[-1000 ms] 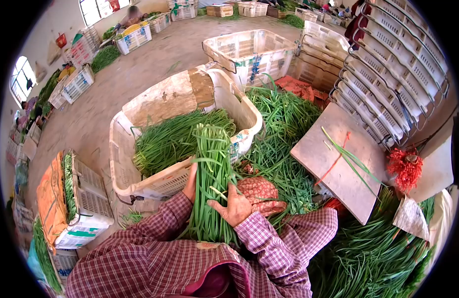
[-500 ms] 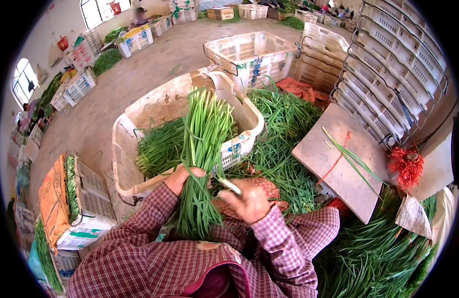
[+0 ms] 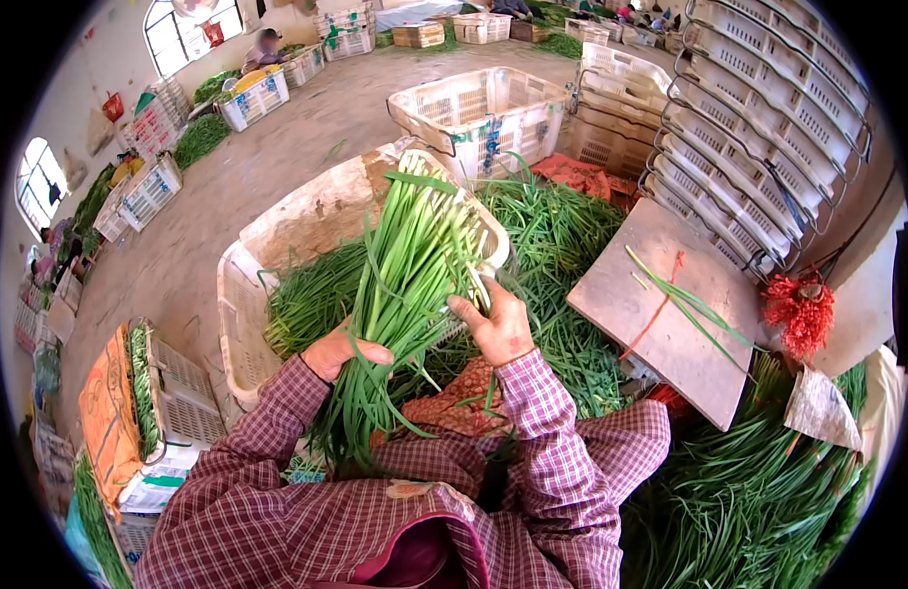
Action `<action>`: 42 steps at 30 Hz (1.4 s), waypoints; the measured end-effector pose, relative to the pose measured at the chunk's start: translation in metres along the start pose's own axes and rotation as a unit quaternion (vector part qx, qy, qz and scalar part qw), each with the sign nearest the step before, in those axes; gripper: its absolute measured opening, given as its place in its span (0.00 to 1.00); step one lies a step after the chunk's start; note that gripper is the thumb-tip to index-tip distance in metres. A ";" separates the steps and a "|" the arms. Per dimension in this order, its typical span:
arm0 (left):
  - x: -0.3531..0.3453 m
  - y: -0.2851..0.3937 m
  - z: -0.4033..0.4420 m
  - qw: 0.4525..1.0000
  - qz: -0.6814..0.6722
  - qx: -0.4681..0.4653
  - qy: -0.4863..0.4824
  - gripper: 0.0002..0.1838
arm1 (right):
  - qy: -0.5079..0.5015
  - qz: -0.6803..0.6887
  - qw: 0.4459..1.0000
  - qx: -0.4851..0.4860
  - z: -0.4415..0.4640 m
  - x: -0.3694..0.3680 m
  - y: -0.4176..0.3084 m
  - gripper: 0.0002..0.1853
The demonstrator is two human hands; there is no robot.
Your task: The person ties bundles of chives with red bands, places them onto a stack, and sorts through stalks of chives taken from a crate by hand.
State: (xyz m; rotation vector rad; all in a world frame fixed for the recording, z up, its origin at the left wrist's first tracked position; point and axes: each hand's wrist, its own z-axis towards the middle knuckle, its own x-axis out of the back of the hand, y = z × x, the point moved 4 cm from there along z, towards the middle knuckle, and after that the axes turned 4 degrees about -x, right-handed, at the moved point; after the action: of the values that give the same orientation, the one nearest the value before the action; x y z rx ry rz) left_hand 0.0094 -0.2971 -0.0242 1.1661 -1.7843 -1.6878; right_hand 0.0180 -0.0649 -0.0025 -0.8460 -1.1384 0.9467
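Note:
A thick bunch of garlic chives [image 3: 400,265], pale stem ends up and leaves trailing down, leans over the near side of a white plastic crate [image 3: 240,294]. My left hand [image 3: 344,351] is wrapped round the bunch low down, thumb across the front. At the right edge of the bunch, my right hand [image 3: 495,322] has thumb and fingers closed on stems; something pale shows by the fingers, unclear whether stem or tool. More loose chives [image 3: 321,290] lie in the crate. A red patterned cloth [image 3: 454,402] covers part of my lap.
A heap of chives [image 3: 557,255] lies right of the crate. Beyond are a board [image 3: 670,309] with loose leaves, red ties [image 3: 800,314] and stacked crates [image 3: 758,128]. Another crate [image 3: 479,113] stands ahead. A crate with orange cloth [image 3: 110,417] is at left. A person [image 3: 265,51] sits far back.
The bunch has tilted to the right and its stems have fanned out. My right hand has risen from below to the bunch's right edge. The view has shifted slightly.

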 end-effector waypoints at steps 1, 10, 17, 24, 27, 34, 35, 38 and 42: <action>0.004 0.000 -0.002 1.000 0.000 0.002 0.000 0.46 | -0.062 -0.002 0.997 -0.042 -0.003 0.002 0.002 0.32; 0.031 -0.006 -0.007 0.996 0.047 0.076 0.000 0.56 | -0.024 0.292 0.949 -0.120 0.001 0.057 0.011 0.08; 0.059 -0.019 -0.018 0.997 0.033 0.063 0.004 0.55 | 0.170 0.324 0.926 -0.087 0.003 0.154 0.066 0.08; 0.062 -0.023 -0.018 0.996 0.047 0.063 0.046 0.49 | 0.090 -0.166 0.981 -0.046 -0.009 0.112 0.040 0.15; 0.061 -0.027 -0.012 0.997 0.063 0.038 0.021 0.48 | 0.116 -0.188 0.968 0.115 -0.007 0.075 0.025 0.24; 0.023 -0.010 -0.006 0.992 0.116 0.039 0.021 0.50 | 0.070 -0.237 0.961 0.124 -0.010 0.001 -0.018 0.26; 0.025 -0.011 -0.006 0.992 0.116 0.038 0.021 0.50 | 0.072 -0.214 0.967 0.119 -0.008 -0.002 -0.011 0.22; 0.028 -0.012 -0.008 0.991 0.112 0.066 0.026 0.53 | 0.084 -0.152 0.976 0.131 -0.006 0.004 -0.008 0.11; 0.022 -0.008 -0.009 0.991 0.106 0.064 0.043 0.55 | 0.111 -0.185 0.961 0.173 -0.010 0.018 -0.013 0.08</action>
State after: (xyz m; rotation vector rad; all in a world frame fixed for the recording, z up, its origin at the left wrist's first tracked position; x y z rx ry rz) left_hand 0.0063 -0.3198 -0.0352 1.0418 -1.9114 -1.3992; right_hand 0.0324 -0.0541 0.0138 -0.4209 -0.8633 0.6904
